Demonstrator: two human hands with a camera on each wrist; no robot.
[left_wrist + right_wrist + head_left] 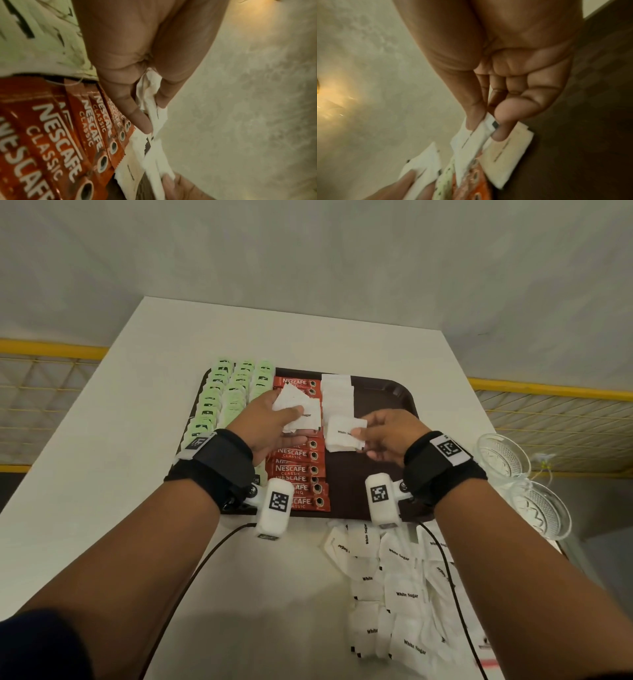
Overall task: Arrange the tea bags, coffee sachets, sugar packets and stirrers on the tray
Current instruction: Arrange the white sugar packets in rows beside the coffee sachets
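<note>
A dark brown tray (387, 392) lies on the white table. Green tea bags (226, 395) fill its left side in rows, red Nescafe coffee sachets (298, 470) run down the middle, and white sugar packets (337, 395) form a column beside them. My left hand (274, 422) hovers over the coffee sachets and grips a small bunch of sugar packets (294, 405), also visible between thumb and fingers (154, 108). My right hand (383, 433) pinches one white sugar packet (344, 434) above the tray, its edge held between thumb and fingers (481, 134).
A loose heap of white sugar packets (394, 587) lies on the table in front of the tray. Two clear glass bowls (527, 491) stand at the table's right edge. Yellow railings run behind the table on both sides. Cables trail from both wrists.
</note>
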